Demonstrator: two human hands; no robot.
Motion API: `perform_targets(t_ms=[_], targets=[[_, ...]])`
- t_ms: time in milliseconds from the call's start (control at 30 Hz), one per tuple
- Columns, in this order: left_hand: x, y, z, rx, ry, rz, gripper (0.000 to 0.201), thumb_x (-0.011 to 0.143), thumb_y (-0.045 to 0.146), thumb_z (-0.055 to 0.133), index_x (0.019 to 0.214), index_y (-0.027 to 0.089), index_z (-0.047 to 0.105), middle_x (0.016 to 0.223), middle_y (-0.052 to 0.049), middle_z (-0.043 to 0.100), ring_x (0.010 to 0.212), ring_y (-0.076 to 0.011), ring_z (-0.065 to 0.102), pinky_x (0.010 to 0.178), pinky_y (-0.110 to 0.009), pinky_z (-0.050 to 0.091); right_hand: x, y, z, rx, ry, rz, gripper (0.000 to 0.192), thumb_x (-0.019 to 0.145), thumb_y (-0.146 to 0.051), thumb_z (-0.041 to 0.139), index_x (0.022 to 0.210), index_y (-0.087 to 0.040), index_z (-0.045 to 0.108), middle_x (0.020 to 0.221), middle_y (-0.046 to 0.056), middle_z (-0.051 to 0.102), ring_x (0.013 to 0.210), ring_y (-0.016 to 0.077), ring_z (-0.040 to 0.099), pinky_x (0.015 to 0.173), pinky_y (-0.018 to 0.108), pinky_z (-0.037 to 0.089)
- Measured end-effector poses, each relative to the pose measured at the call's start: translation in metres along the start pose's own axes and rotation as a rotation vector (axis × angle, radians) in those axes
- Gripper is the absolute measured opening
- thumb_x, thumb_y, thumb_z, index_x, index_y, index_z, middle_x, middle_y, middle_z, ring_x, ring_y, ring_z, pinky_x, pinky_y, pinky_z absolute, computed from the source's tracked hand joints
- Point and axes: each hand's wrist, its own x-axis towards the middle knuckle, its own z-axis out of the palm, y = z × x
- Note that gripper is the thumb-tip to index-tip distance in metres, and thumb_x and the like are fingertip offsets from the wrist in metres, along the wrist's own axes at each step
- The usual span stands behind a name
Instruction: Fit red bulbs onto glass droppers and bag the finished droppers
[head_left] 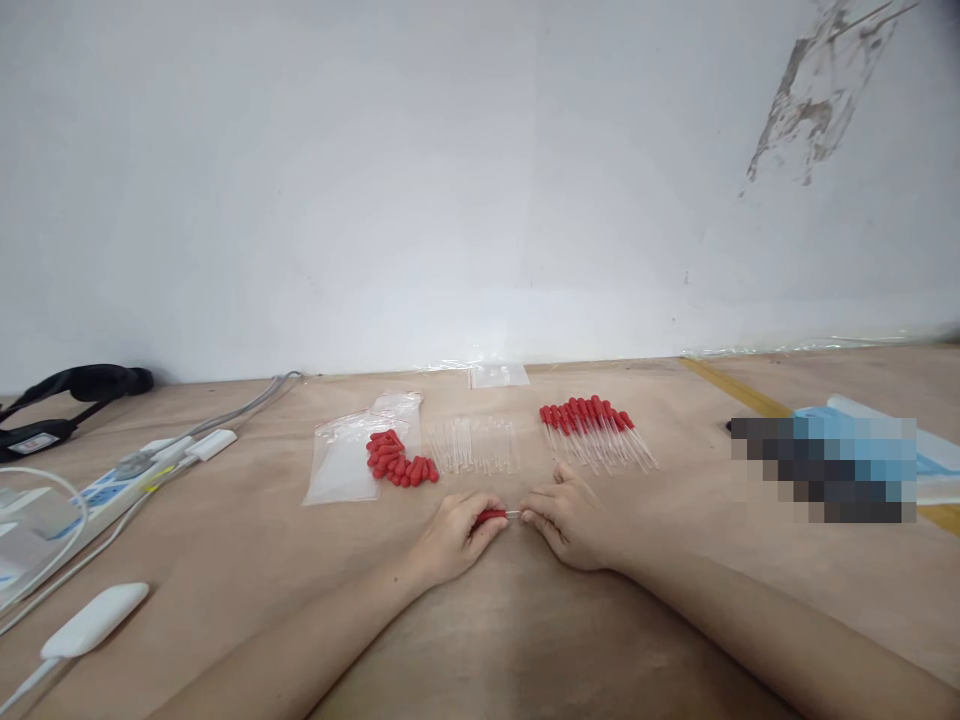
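Two bare forearms reached forward across a pale wooden table (525, 640), and the hands met near its middle. The left hand (454, 535) had its fingers pinched around a small red rubber bulb (489, 516), while the fingers of the right hand (570, 520) gripped the thin clear glass tube (513, 513) that stuck out of the bulb; the two parts were touching, held just above the table surface. Judging by the piles, the work was somewhere past its middle: a neat fan of finished droppers (596, 430), each a red bulb on a slender transparent stem, lay just beyond the right hand, while a smaller heap of loose red bulbs (397, 460), soft-looking and rounded, sat beyond the left hand, and a row of bare glass tubes (472, 445) lay between the two heaps. A crumpled clear plastic bag (341, 465) lay beside the bulbs, with another clear bag (499, 375) farther back by the white wall (450, 180). On the far left were a white power strip (112, 490) with grey cables, a smooth white oblong device (94, 620) and a black strap (75, 390).
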Motion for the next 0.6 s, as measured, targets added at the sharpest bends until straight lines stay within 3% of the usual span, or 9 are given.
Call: perform_targets(t_ms=[267, 467, 600], targets=[[-0.002, -0.002, 0.002, 0.030, 0.024, 0.042, 0.016, 0.085, 0.025, 0.043, 0.084, 0.016, 0.056, 0.069, -0.001, 0.059, 0.061, -0.0118, 0.052, 0.058, -0.021, 0.039, 0.008, -0.009, -0.008, 0.133, -0.103, 0.036, 0.026, 0.087, -0.020, 0.032, 0.076, -0.019, 0.056, 0.078, 0.001, 0.064, 0.065, 0.0118, 0.050, 0.071, 0.029, 0.025], [0.001, -0.005, 0.001, -0.004, 0.037, 0.062, 0.016, 0.086, 0.026, 0.042, 0.087, 0.017, 0.056, 0.076, -0.002, 0.061, 0.069, -0.0136, 0.055, 0.064, -0.024, 0.042, 0.011, -0.009, -0.006, 0.157, -0.107, 0.042, 0.029, 0.088, -0.022, 0.030, 0.081, -0.019, 0.058, 0.080, 0.002, 0.065, 0.070, 0.0129, 0.053, 0.072, 0.029, 0.030], [0.003, -0.009, -0.001, -0.028, 0.130, 0.016, 0.023, 0.081, 0.027, 0.051, 0.103, 0.019, 0.049, 0.092, -0.005, 0.058, 0.080, -0.0161, 0.054, 0.069, -0.028, 0.044, 0.010, -0.005, -0.016, 0.165, -0.086, 0.060, 0.027, 0.085, -0.023, 0.035, 0.085, -0.019, 0.061, 0.084, 0.003, 0.065, 0.072, 0.0141, 0.055, 0.070, 0.027, 0.034]])
